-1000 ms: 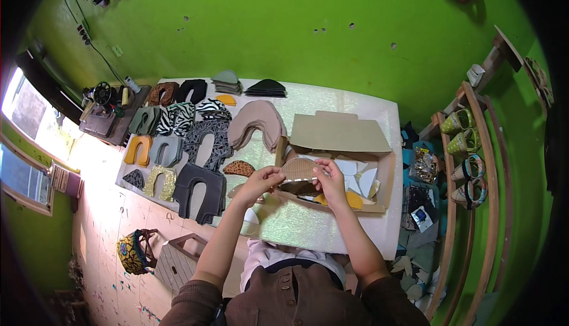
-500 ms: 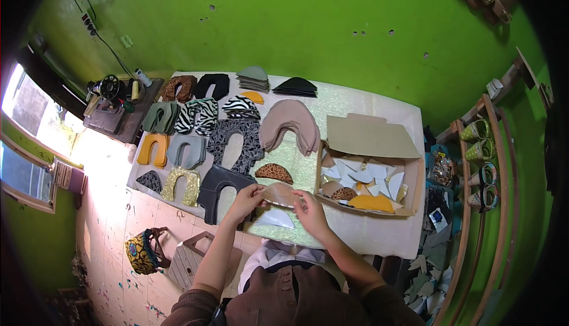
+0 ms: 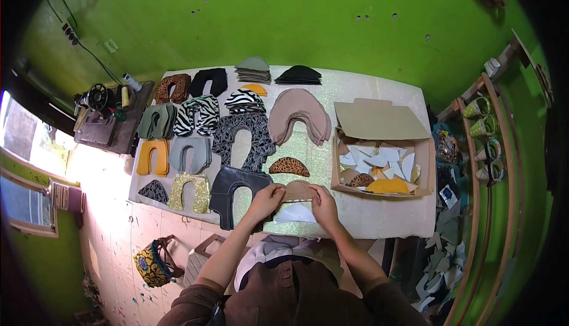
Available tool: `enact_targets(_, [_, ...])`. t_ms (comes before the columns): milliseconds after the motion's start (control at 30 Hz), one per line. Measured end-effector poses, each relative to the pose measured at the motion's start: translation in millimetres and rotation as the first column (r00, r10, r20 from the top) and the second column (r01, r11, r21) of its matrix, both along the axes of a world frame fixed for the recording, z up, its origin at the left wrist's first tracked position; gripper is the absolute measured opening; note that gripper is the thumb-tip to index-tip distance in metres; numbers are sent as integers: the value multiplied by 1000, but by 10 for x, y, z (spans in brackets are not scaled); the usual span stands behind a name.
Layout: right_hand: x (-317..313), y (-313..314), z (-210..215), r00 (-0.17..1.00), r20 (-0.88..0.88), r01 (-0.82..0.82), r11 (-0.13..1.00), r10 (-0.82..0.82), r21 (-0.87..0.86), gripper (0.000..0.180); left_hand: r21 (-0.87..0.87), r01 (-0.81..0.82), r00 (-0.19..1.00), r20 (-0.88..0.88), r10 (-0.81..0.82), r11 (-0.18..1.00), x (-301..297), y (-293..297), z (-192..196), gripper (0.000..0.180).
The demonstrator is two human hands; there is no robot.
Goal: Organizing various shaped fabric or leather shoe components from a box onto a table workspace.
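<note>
A tan half-moon material piece [image 3: 299, 191] is stretched between my two hands near the table's front edge. Its left end is pinched by my left hand [image 3: 268, 200], and my right hand [image 3: 324, 205] grips the other end. Just beyond it lies a leopard-print half-moon piece [image 3: 289, 166]. On the near side, white half-moon pieces [image 3: 296, 213] lie on the table, partly hidden under the held piece. A black U-shaped piece [image 3: 228, 190] sits next to my left hand. Farther back is a stack of dusty-pink U-shaped pieces [image 3: 296, 102].
An open cardboard box [image 3: 382, 192] of offcuts stands on the right of the table [image 3: 349, 219]. Stacks of zebra-print [image 3: 195, 116], mustard [image 3: 153, 157] and gold pieces [image 3: 189, 193] fill the left. A sewing machine [image 3: 99, 104] is at far left, a wooden rack [image 3: 474, 207] at right.
The whole view has shifted, with the table's contents appearing farther right. The tan piece is still held at both ends; it now looks flatter and lower between my hands.
</note>
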State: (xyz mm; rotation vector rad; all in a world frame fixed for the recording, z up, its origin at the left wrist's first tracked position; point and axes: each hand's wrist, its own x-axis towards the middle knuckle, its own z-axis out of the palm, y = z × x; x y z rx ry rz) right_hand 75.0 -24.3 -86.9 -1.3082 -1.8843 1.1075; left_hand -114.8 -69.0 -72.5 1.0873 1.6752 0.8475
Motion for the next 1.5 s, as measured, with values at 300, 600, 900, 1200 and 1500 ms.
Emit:
enact_targets(300, [-48,-30,-29,976,216,9,994,-33,110,30,3,114,964,-241,-110,994,-83,114,149,28])
enact_targets(600, [14,-77,179,898,428,-184,972,106,146,42,186,363,811,-546,-211,913,-36,140,186,29])
enact_targets(900, [-40,52,214,765,598,-349,934,237,77,58,111,588,551,-780,-297,801,166,139,-32,58])
enact_targets(1200, [-45,124,101,776,589,-378,914,226,148,55,62,573,495,-821,-285,817,216,160,-98,56])
enact_targets(1500, [102,57,280,845,490,-353,912,215,209,44,230,536,516,-851,-100,812,475,72,257,48])
